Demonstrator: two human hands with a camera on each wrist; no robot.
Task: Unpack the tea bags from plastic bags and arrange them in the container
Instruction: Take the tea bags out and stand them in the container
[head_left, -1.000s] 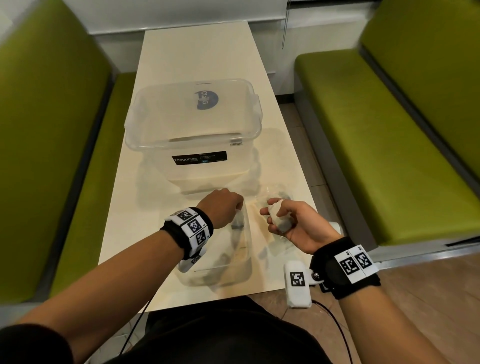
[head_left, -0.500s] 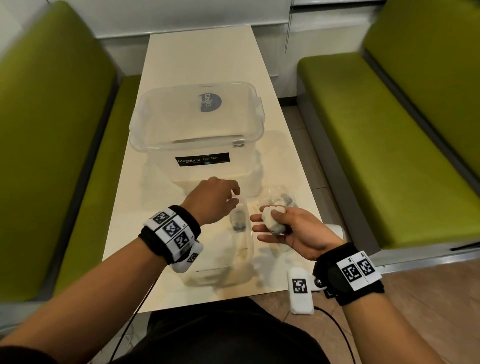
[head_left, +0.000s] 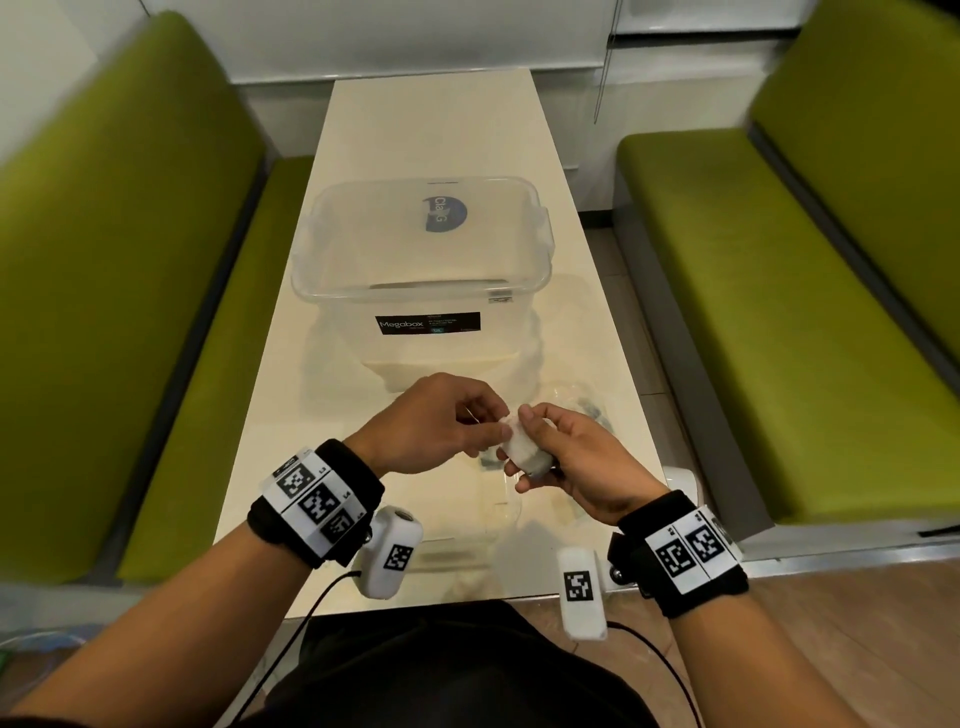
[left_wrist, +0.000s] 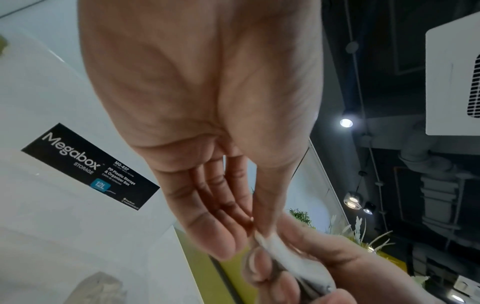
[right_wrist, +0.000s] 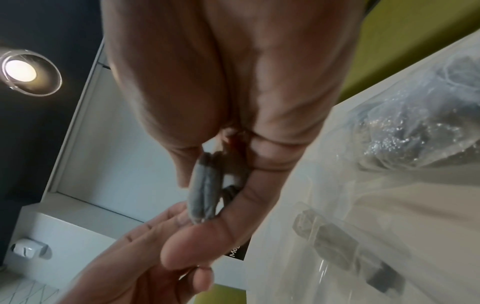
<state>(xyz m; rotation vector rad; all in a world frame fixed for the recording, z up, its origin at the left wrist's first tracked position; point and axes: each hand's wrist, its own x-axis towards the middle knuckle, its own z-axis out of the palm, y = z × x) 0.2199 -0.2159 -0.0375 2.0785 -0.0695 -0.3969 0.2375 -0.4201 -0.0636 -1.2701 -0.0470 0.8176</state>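
Note:
My right hand (head_left: 521, 442) grips a small white bundle of tea bags (head_left: 529, 453) above the table's near end; in the right wrist view the tea bags (right_wrist: 203, 190) look grey and sit between thumb and fingers. My left hand (head_left: 492, 425) meets it from the left and pinches the bundle's top edge (left_wrist: 270, 243) between thumb and fingertips. The clear Megabox container (head_left: 311, 270) stands open just beyond the hands, and nothing shows inside it. A crumpled plastic bag with dark tea bags (head_left: 584, 402) lies behind my right hand, and a flatter clear bag (head_left: 493, 525) lies under the hands.
The narrow cream table (head_left: 431, 130) runs away from me between two green benches (head_left: 130, 260) (head_left: 779, 291). In the right wrist view both plastic bags (right_wrist: 415, 115) (right_wrist: 348, 248) lie close to the right of my hand.
My left hand has left the plastic bag on the table and moved right to the tea bags. My right hand has closed its fingers round the bundle.

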